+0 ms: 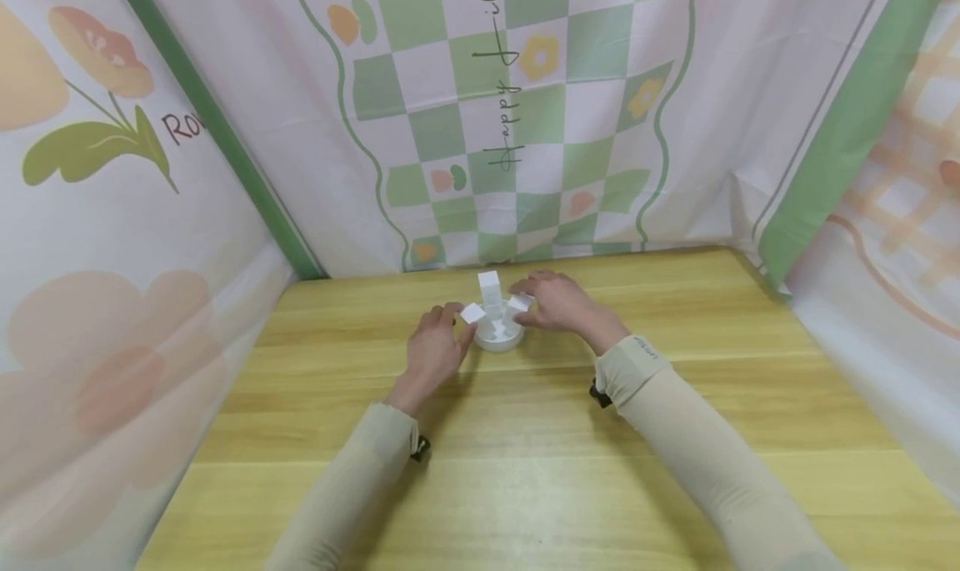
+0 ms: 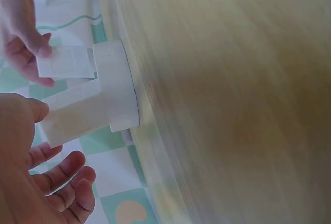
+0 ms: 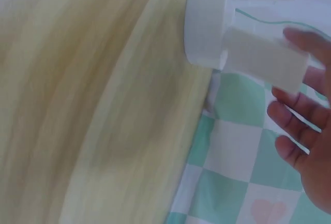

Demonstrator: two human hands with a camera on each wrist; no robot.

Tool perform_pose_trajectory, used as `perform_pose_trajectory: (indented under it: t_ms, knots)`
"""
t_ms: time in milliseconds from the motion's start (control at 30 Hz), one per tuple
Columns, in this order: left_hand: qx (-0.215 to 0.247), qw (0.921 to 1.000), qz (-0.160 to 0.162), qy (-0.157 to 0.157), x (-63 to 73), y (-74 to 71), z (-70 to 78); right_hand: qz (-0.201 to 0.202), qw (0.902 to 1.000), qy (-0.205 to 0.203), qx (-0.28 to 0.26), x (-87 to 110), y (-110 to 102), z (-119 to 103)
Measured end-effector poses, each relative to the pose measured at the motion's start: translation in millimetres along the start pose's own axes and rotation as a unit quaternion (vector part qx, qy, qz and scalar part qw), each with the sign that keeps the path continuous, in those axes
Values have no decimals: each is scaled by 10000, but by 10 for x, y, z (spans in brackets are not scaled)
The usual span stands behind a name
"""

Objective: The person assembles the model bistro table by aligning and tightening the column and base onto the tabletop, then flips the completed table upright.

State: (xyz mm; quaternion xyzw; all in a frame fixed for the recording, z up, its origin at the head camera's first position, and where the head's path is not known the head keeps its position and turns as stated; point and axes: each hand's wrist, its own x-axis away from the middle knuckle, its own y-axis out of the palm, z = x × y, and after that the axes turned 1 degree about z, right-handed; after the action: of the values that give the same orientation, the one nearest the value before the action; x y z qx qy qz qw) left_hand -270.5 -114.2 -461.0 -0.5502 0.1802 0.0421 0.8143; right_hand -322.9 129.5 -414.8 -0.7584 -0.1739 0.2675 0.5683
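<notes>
A round white dish-like base [image 1: 499,345] stands on the table toward its far edge. Three white rectangular blocks rise from it: a left block [image 1: 472,313], a right block [image 1: 521,303] and a back block [image 1: 489,286]. My left hand [image 1: 435,350] pinches the left block near its top, between thumb and index finger; in the left wrist view this block [image 2: 77,113] leans outward from the base. On the other side, my right hand [image 1: 562,303] holds the upper end of the right block [image 3: 266,58], which also tilts outward. Small white shapes inside the base are too small to make out.
The wooden table [image 1: 525,471] spreads out in front of the base. Behind it hangs a curtain [image 1: 525,179] with green checks and lettering, close to the far edge. Further printed cloth panels [image 1: 135,321] enclose the left and right sides.
</notes>
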Motion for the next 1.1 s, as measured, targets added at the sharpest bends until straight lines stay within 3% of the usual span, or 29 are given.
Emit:
perform_pose_trajectory:
  t_ms: [167, 433, 800, 967, 1100]
  knots:
    - [30, 10000, -5, -61, -3, -9, 1, 8, 9999, -115, -85, 10, -11, 22]
    - [11, 10000, -69, -62, -8, -4, -3, -9, 9999, 121, -59, -39, -21, -66]
    - [31, 10000, -51, -33, -13, -6, -11, 13, 9989, -314, 355, -84, -15, -123]
    - [38, 10000, -46, -65, -14, 0, -15, -66, 9992, -99, 370, -120, -22, -168]
    - [58, 9999, -77, -69, -8, 3, -17, -51, 9991, 355, 243, -156, -16, -195]
